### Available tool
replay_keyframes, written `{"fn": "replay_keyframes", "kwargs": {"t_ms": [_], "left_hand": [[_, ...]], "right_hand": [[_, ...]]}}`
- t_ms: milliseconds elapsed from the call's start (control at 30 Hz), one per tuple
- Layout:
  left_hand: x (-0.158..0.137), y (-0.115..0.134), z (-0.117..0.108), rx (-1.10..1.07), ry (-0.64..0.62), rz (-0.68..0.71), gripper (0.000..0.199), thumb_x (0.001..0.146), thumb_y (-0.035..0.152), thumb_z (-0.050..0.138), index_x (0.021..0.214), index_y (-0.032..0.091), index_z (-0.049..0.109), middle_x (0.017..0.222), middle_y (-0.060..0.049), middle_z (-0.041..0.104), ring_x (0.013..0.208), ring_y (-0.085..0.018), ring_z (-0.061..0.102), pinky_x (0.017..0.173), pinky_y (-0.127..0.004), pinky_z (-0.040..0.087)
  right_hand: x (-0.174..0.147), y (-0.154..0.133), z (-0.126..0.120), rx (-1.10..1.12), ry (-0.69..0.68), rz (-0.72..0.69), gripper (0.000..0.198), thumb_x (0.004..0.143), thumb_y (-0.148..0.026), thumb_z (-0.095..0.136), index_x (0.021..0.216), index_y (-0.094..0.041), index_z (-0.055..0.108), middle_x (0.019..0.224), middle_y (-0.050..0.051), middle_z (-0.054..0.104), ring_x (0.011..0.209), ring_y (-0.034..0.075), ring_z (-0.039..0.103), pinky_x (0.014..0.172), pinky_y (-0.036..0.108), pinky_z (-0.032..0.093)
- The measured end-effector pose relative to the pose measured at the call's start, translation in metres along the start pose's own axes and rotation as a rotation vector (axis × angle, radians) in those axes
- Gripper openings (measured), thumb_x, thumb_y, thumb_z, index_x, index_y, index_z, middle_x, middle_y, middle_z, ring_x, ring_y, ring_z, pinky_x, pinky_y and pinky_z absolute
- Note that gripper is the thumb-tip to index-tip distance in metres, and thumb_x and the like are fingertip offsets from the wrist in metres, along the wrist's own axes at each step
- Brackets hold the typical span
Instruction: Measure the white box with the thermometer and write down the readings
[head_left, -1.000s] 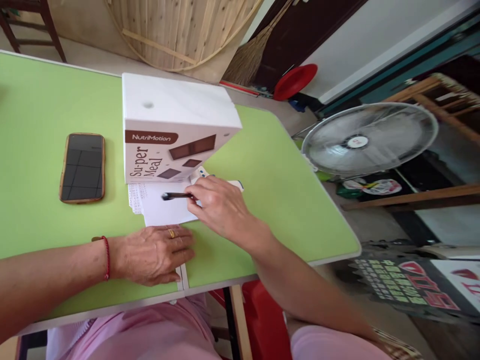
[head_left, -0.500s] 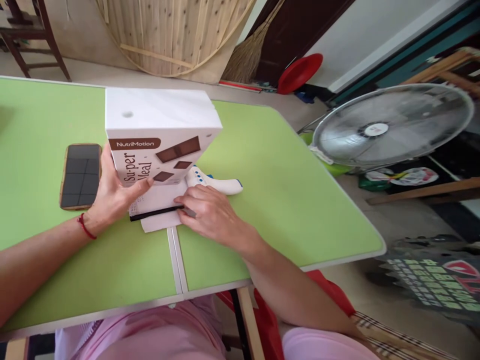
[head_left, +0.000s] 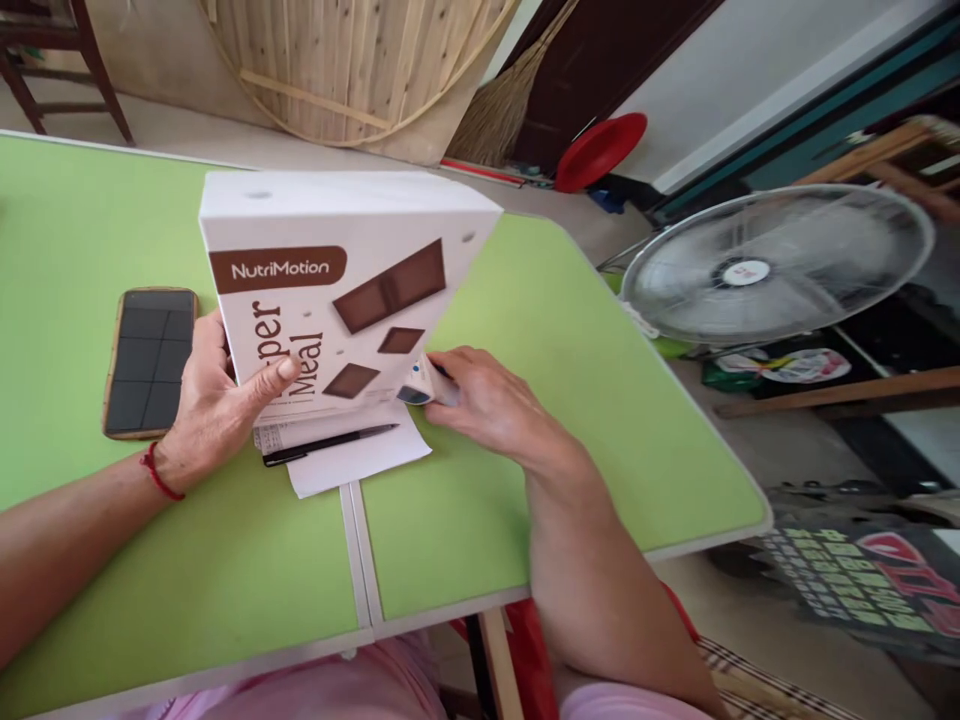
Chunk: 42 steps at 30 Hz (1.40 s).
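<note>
My left hand point(head_left: 217, 385) grips the left side of a white box point(head_left: 300, 225) marked NutriMotion, its thumb lying on the printed front. The box is tilted over a white notepad point(head_left: 367, 465), hiding part of it. A black pen point(head_left: 330, 444) lies across the paper. Right of the box's lower corner, my right hand point(head_left: 487, 405) is closed around a white infrared thermometer point(head_left: 418, 383) with a small screen and a blue button; most of its body is hidden by the fingers and the box.
A phone point(head_left: 150, 360) in a brown-edged case lies left of the box on the green table point(head_left: 225, 560). A metal-edged seam point(head_left: 361, 560) runs toward me. Beyond the table's right edge stand a fan point(head_left: 772, 265) and a wooden frame point(head_left: 840, 395).
My right hand has left the pen and moved right, taking hold of the thermometer. The box has been turned and brought closer, showing more of its front; the pen stays on the paper.
</note>
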<state>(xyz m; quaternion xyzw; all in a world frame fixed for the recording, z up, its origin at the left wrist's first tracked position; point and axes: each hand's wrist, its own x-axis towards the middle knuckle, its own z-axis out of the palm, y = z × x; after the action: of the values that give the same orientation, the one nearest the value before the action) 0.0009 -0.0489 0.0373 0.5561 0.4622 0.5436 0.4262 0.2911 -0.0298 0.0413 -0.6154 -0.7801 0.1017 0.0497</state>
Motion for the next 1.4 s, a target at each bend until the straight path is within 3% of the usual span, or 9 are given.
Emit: {"fn": "replay_keyframes", "kwargs": {"t_ms": [100, 233, 300, 367, 467, 533, 667, 933, 1400], "left_hand": [[-0.003, -0.002, 0.0, 0.042, -0.006, 0.018, 0.062, 0.081, 0.069, 0.076, 0.112, 0.019, 0.054, 0.108, -0.012, 0.068, 0.107, -0.035, 0.068, 0.102, -0.059, 0.052], [0.0, -0.007, -0.004, 0.07, -0.057, 0.007, 0.068, 0.082, 0.073, 0.072, 0.118, 0.018, 0.059, 0.118, -0.014, 0.065, 0.115, -0.039, 0.064, 0.102, -0.058, 0.051], [0.002, -0.008, -0.005, 0.079, -0.081, 0.017, 0.069, 0.085, 0.073, 0.069, 0.124, 0.018, 0.06, 0.126, -0.016, 0.063, 0.122, -0.04, 0.06, 0.103, -0.058, 0.051], [0.003, -0.006, -0.004, 0.078, -0.116, 0.049, 0.067, 0.088, 0.072, 0.066, 0.127, 0.018, 0.061, 0.128, -0.015, 0.064, 0.123, -0.04, 0.06, 0.104, -0.057, 0.051], [0.003, -0.004, -0.004, 0.051, -0.153, 0.065, 0.062, 0.09, 0.069, 0.065, 0.127, 0.02, 0.061, 0.128, -0.014, 0.066, 0.119, -0.039, 0.063, 0.1, -0.055, 0.054], [0.002, -0.004, -0.004, 0.035, -0.144, 0.05, 0.062, 0.09, 0.068, 0.066, 0.129, 0.02, 0.058, 0.129, -0.013, 0.066, 0.118, -0.038, 0.064, 0.099, -0.054, 0.054], [0.001, -0.005, -0.005, 0.08, -0.118, 0.04, 0.062, 0.09, 0.069, 0.065, 0.128, 0.02, 0.059, 0.128, -0.013, 0.066, 0.117, -0.038, 0.063, 0.099, -0.054, 0.053], [0.004, 0.003, 0.0, 0.065, -0.171, 0.094, 0.052, 0.09, 0.069, 0.063, 0.108, 0.02, 0.064, 0.103, -0.009, 0.069, 0.095, -0.032, 0.066, 0.086, -0.048, 0.055], [0.005, 0.0, -0.002, 0.078, -0.141, 0.082, 0.052, 0.089, 0.068, 0.066, 0.11, 0.02, 0.063, 0.109, -0.01, 0.068, 0.102, -0.033, 0.065, 0.091, -0.049, 0.054]], "right_hand": [[-0.003, -0.003, -0.008, 0.213, 0.235, 0.133, 0.035, 0.067, -0.032, 0.069, 0.099, -0.019, 0.068, 0.093, 0.009, 0.072, 0.085, 0.028, 0.067, 0.071, 0.04, 0.053], [-0.02, -0.017, -0.017, 0.706, 0.663, 0.165, 0.03, 0.065, -0.041, 0.071, 0.088, -0.024, 0.063, 0.084, 0.005, 0.069, 0.07, 0.022, 0.063, 0.063, 0.038, 0.053], [-0.032, -0.03, -0.016, 0.987, 0.598, 0.041, 0.028, 0.067, -0.041, 0.066, 0.09, -0.026, 0.064, 0.084, 0.006, 0.069, 0.068, 0.022, 0.062, 0.059, 0.038, 0.053], [-0.044, -0.046, -0.011, 1.161, 0.382, -0.047, 0.029, 0.066, -0.041, 0.066, 0.09, -0.025, 0.065, 0.082, 0.007, 0.069, 0.066, 0.022, 0.061, 0.053, 0.038, 0.052], [-0.054, -0.069, -0.003, 1.202, 0.104, -0.09, 0.017, 0.061, -0.03, 0.068, 0.076, -0.024, 0.062, 0.069, 0.005, 0.065, 0.062, 0.021, 0.06, 0.051, 0.036, 0.051], [-0.056, -0.081, 0.001, 1.174, 0.019, -0.084, 0.013, 0.059, -0.024, 0.067, 0.068, -0.024, 0.057, 0.063, 0.001, 0.061, 0.059, 0.018, 0.057, 0.051, 0.032, 0.048], [-0.055, -0.092, 0.006, 1.161, 0.007, -0.036, 0.017, 0.058, -0.024, 0.066, 0.064, -0.024, 0.05, 0.06, -0.003, 0.056, 0.056, 0.015, 0.052, 0.051, 0.029, 0.045], [-0.055, -0.097, 0.017, 1.16, -0.058, -0.006, 0.016, 0.059, -0.028, 0.071, 0.066, -0.023, 0.058, 0.061, -0.001, 0.06, 0.056, 0.015, 0.052, 0.051, 0.03, 0.046], [-0.051, -0.095, 0.021, 1.124, 0.022, -0.065, 0.015, 0.057, -0.028, 0.068, 0.06, -0.024, 0.055, 0.057, -0.002, 0.056, 0.053, 0.015, 0.049, 0.05, 0.029, 0.044]]}}
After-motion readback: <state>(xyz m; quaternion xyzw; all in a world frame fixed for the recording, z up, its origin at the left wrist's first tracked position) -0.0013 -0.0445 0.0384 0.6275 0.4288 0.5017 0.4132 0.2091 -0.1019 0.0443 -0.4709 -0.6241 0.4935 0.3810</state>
